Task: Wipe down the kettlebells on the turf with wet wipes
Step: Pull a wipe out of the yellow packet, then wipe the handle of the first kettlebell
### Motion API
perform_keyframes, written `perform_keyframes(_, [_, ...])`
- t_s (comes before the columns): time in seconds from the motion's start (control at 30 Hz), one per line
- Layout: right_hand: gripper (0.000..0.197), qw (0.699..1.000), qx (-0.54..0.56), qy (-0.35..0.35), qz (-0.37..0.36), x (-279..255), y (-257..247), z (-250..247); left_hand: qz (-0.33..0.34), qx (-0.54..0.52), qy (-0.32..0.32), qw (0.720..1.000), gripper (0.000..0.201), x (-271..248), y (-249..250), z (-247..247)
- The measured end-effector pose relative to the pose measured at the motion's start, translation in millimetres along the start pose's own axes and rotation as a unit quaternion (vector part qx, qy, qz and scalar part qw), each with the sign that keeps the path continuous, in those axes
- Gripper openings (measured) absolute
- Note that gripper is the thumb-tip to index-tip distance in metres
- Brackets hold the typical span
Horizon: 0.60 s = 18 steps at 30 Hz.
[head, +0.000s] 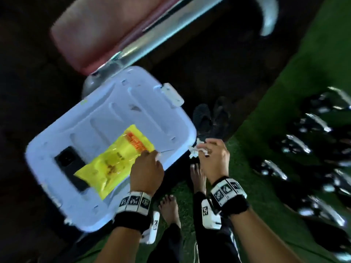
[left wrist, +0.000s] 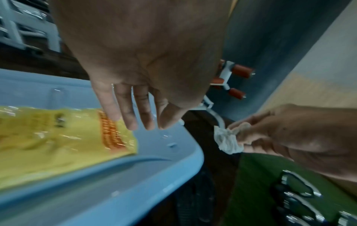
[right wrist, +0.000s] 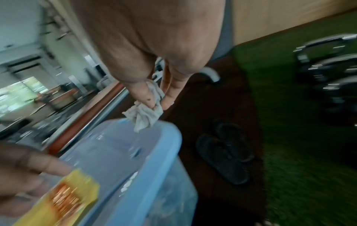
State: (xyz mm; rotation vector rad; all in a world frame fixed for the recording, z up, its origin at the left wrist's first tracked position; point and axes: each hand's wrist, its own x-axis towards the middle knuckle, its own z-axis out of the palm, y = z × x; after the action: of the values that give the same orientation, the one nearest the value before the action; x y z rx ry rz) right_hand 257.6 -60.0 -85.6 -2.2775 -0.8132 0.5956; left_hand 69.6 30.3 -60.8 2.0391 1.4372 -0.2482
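Observation:
A yellow wet-wipe pack (head: 115, 160) (left wrist: 58, 137) (right wrist: 63, 203) lies on a pale blue bin lid (head: 95, 118) (left wrist: 135, 175) (right wrist: 135, 152). My left hand (head: 152, 155) (left wrist: 139, 122) (right wrist: 29, 168) hovers over the pack's right end with straight fingers, holding nothing. My right hand (head: 204, 149) (left wrist: 251, 134) (right wrist: 156, 104) pinches a crumpled white wipe (head: 194, 151) (left wrist: 228, 140) (right wrist: 144, 114) just past the lid's right corner. Several black kettlebells (head: 296, 145) (left wrist: 297, 188) (right wrist: 332, 67) with shiny handles stand in rows on the green turf (head: 266, 186), to the right of both hands.
A black phone (head: 70, 164) lies on the lid, partly under the pack. Dark sandals (head: 209, 118) (right wrist: 226, 154) sit on the brown floor beyond the lid. A red padded bench (head: 106, 29) with a metal frame stands behind. My bare feet (head: 170, 207) are on the turf.

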Motion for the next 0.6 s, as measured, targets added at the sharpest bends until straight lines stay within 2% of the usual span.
perform_keyframes(0.07, [0.02,0.997,0.0,0.061,0.048,-15,38,-49,0.076,-0.053,-0.022,0.995,0.029,-10,34,23])
perform_keyframes(0.2, [0.031,0.974,0.01,0.138,0.177,-45,134,-143,0.193,-0.048,-0.162,0.967,0.031,-23,111,99])
perform_keyframes(0.27, [0.036,0.96,0.017,0.176,0.219,-54,184,-175,0.217,-0.042,-0.222,0.95,0.033,-22,144,146])
perform_keyframes(0.33, [0.032,0.948,0.027,0.198,0.246,-58,237,-197,0.22,-0.035,-0.272,0.936,0.034,-16,174,196])
perform_keyframes(0.43, [0.026,0.946,0.036,0.213,0.241,-56,318,-214,0.219,-0.024,-0.306,0.926,0.036,3,210,277])
perform_keyframes(0.6, [0.021,0.96,0.035,0.223,0.164,-45,428,-208,0.179,-0.04,-0.289,0.939,0.051,48,244,402])
